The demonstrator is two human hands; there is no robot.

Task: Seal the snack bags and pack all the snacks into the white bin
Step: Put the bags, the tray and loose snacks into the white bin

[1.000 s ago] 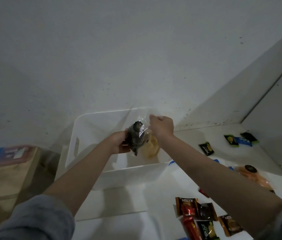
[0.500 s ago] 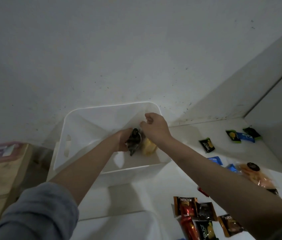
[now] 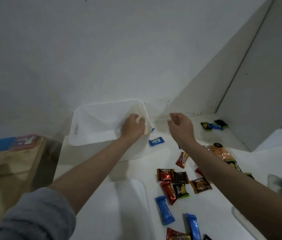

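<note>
Two hands over a white counter [image 3: 102, 205], dim light. Far left, a wooden surface [image 3: 7, 167] with a blue-and-pink item [image 3: 7, 142] on it; not part of the job as far as I can judge.

White bin [image 3: 91, 118] stands against the wall, left of centre, open side up. Left hand [image 3: 132, 127] is down inside its right end, fingers curled over something pale and yellowish [image 3: 146, 131] at the bin's right wall. Probably a snack bag being set down or tucked in, but the hand hides most of it; cannot say whether it is sealed, nor whether the fingers grip it or just press it.

Just right of the bin, a small blue wrapped sweet [image 3: 156, 141] lies on the counter, outside.

Right hand [image 3: 180, 126] hangs in the air beside the bin, clear of it, fingers loosely curled, holding nothing. Judged free to fetch the next piece.

Right and near side: loose snacks scattered, none in the bin. A clear bag of orange snacks [image 3: 220, 151] with a dark top lies beyond the right forearm; seal state not readable. Small brown, black and red packets [image 3: 165, 174] cluster mid-counter; blue bars [image 3: 165, 210] nearer. Green and blue packets [image 3: 212, 125] sit far back by the corner.

Judgement: packing barely begun; most snacks remain out.
</note>
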